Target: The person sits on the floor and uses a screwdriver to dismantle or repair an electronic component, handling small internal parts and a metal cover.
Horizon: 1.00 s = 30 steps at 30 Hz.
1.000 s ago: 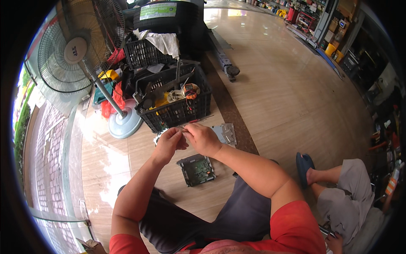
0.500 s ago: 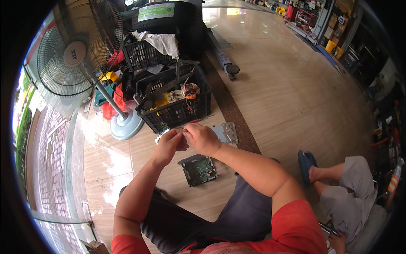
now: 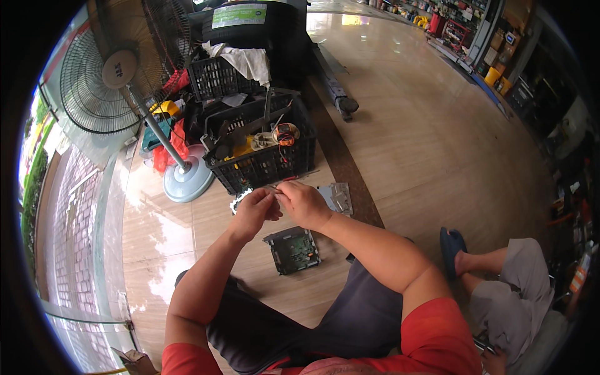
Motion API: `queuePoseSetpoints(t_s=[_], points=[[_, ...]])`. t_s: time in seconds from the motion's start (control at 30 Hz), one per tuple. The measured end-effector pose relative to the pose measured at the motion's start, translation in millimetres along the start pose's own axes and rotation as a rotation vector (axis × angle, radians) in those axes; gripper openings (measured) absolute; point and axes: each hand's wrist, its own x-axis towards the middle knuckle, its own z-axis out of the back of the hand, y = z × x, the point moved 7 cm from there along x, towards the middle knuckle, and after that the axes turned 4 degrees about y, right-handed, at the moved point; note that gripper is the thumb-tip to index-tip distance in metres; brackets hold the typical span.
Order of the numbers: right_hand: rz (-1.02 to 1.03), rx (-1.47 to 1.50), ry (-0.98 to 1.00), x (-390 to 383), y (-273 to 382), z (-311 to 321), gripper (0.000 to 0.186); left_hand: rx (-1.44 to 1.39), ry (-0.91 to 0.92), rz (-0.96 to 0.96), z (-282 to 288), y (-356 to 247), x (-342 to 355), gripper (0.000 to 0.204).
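Observation:
My left hand (image 3: pixel 251 215) and my right hand (image 3: pixel 304 205) meet above the floor, just in front of the black crate. Both are closed, with fingertips pinched close together. A thin, small piece shows between them, too small to name. Below my hands lies a green circuit board (image 3: pixel 303 251) in an open dark frame. Beyond my right wrist is a silvery metal plate (image 3: pixel 340 198) on the tiles. Part of a white piece (image 3: pixel 240 200) shows behind my left hand, which hides the rest.
The black plastic crate (image 3: pixel 259 169) holds tools and an orange meter (image 3: pixel 285 134). To its left stands a pedestal fan (image 3: pixel 189 182). Behind are a tyre (image 3: pixel 250 32) and a draped cloth (image 3: pixel 247 61). A seated person's sandalled foot (image 3: pixel 454 250) rests at right.
The whole view has shifted slightly, so the crate and fan appear a little further right. My hands keep nearly the same pinched pose.

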Motion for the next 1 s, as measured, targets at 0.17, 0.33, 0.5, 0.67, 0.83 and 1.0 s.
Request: queuePoseSetpoints(t_s=[0.17,0.33,0.5,0.67,0.83,1.0], points=[[0.005,-0.007,0.015,0.7,-0.1,-1.5,0.010,0.017,0.014,-0.003,0.6,0.1,0.6,0.020],[0.008,-0.008,0.007,0.6,0.6,-0.8,0.010,0.029,0.029,0.001,-1.8,-1.6,-1.3,0.021],[-0.005,-0.013,0.001,1.8,1.7,-1.5,0.010,0.009,0.048,-0.015,-0.4,1.7,-1.2,0.022],[0.010,0.009,-0.024,1.3,-1.0,0.3,0.012,0.036,0.018,0.003,-2.0,0.5,0.7,0.023],[0.011,-0.003,-0.012,1.7,0.6,0.6,0.011,0.009,0.012,-0.003,-0.3,2.5,-0.1,0.022],[0.014,0.013,-0.001,1.4,-0.4,-1.8,0.012,0.044,0.023,-0.003,-0.7,3.2,-0.2,0.023]])
